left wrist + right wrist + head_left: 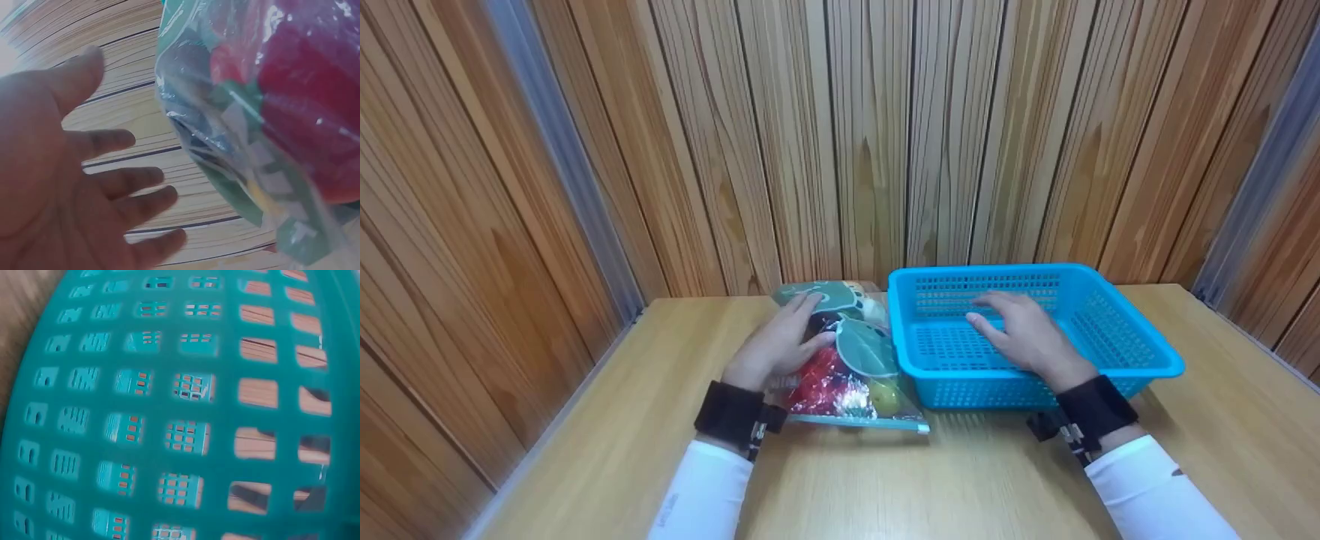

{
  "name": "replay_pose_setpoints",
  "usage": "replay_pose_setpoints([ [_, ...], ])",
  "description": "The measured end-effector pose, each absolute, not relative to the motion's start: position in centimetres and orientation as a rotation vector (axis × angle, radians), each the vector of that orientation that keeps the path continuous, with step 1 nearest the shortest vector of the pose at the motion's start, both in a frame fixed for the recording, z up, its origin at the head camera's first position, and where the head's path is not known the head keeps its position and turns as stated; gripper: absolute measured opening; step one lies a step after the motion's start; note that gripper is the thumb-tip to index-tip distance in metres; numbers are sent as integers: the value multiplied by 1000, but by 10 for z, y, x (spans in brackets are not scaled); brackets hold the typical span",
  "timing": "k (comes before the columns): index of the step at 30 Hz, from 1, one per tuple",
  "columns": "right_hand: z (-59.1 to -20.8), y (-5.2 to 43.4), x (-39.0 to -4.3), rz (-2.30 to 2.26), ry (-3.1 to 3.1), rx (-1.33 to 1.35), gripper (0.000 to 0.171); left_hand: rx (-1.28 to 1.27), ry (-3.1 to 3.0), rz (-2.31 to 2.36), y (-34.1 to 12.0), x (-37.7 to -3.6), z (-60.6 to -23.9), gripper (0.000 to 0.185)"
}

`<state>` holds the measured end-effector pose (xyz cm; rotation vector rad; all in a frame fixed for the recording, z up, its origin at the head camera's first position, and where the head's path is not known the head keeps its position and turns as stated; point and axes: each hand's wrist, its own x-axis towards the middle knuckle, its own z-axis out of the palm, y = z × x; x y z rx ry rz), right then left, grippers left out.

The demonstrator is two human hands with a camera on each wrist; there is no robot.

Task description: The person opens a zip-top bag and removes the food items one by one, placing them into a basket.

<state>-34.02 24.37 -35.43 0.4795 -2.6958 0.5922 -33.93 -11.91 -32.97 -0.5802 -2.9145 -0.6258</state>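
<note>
As the head view is showing, a clear zip bag (pixel 851 382) is lying on the surface (pixel 585 420) at six o'clock from the view's centre, its blue zip strip (pixel 855 423) facing six o'clock and a red item (pixel 821 382) showing through the film. A blue perforated basket (pixel 990 388) is standing upright at the bag's three o'clock, just beside it; whether the two are touching cannot be told. The left hand (pixel 780 341) is reaching over the bag's nine-o'clock edge, its fingers (pixel 126 181) spreading apart; in the left wrist view a gap is separating them from the film. The right hand (pixel 1027 334) is hovering over the basket, its fingers extending toward ten o'clock and standing apart from the thumb; in the right wrist view the basket's perforated wall is filling the frame. Black wristbands (pixel 727 415) are encircling both wrists, and a panelled wall (pixel 870 150) is rising at twelve o'clock.
</note>
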Motion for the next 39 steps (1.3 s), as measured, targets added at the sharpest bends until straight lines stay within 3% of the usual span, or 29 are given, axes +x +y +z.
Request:
replay_pose_setpoints([
  [4, -355, 226, -333, 610, -2538, 726, 38, -679, -2739, -529, -109, -334, -325, 41],
  [7, -354, 212, -326, 591, -2467, 898, 31, -784, -2700, -478, -97, -326, -320, 15],
  [9, -353, 205, -321, 570, -2452, 973, 30, -869, -2759, -448, -88, -319, -319, 9],
  [17, -357, 199, -316, 556, -2447, 1022, 29, -1186, -3016, -307, -44, -295, -349, 19],
  [24, -359, 198, -318, 573, -2454, 1115, 34, -1170, -2785, 50, -33, -299, -371, 30],
  [31, -359, 200, -320, 570, -2454, 1180, 21, -1162, -2805, -76, -38, -303, -362, 23],
  [39, -354, 211, -320, 475, -2565, 1008, 17, -1081, -2749, -61, -52, -303, -339, 14],
])
